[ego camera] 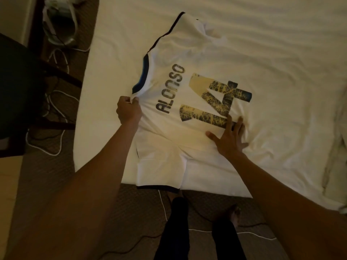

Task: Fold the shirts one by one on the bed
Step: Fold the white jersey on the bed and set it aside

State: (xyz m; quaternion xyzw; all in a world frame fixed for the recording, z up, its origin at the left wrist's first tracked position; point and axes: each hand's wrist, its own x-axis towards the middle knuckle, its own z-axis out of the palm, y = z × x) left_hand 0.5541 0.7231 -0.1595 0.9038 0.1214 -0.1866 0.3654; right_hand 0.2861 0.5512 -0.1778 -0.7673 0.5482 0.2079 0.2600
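A white shirt (187,59) printed ALONSO 14 lies back-up on the bed (281,53), stretched between a person's two hands. The left hand (128,110) pinches the shoulder fabric in curled fingers, the blue collar (142,76) just beyond them. The right hand (229,141) presses flat (fingers straight and spread), fingertips on the number (212,102).

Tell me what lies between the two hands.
In the head view, only the white shirt lies between the left hand, pinching near the collar, and the right hand, pressing flat: its back, with printed name and number 14.
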